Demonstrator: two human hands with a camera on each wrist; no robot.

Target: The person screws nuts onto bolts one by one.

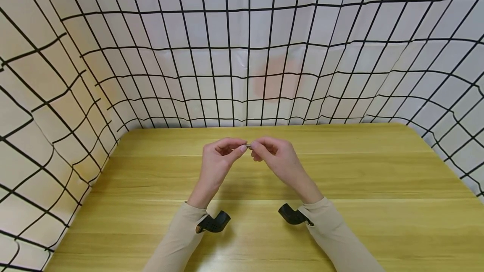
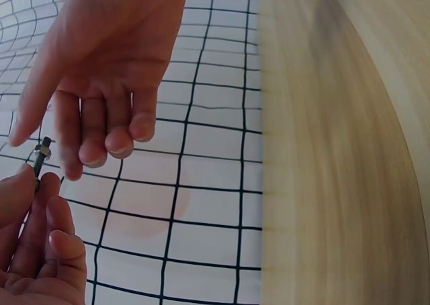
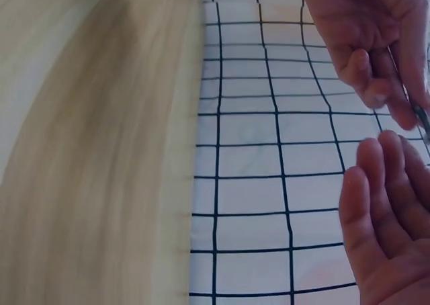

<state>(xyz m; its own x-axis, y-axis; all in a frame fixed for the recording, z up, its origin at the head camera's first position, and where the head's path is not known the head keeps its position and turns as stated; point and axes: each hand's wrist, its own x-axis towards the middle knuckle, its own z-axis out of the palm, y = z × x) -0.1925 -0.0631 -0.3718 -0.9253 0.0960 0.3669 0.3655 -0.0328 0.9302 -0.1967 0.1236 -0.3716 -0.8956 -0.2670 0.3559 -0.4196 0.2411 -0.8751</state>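
Over the far half of the table, my left hand (image 1: 218,159) pinches a small dark bolt (image 2: 39,162) between thumb and forefinger. A nut (image 2: 43,150) sits around the bolt's shank near its free end. My right hand (image 1: 282,159) faces it from the other side, thumb and forefinger at either side of the nut. In the left wrist view a gap shows between these fingertips and the metal. The right hand's other fingers are loosely bent. The right wrist view catches only part of the bolt (image 3: 422,119) at its edge.
Below the hands lies a wood-grain table (image 1: 359,171). A white sheet with a black grid (image 1: 242,62) hangs behind it and along both sides. Black wrist mounts (image 1: 214,222) stick out from the beige sleeves (image 1: 177,232).
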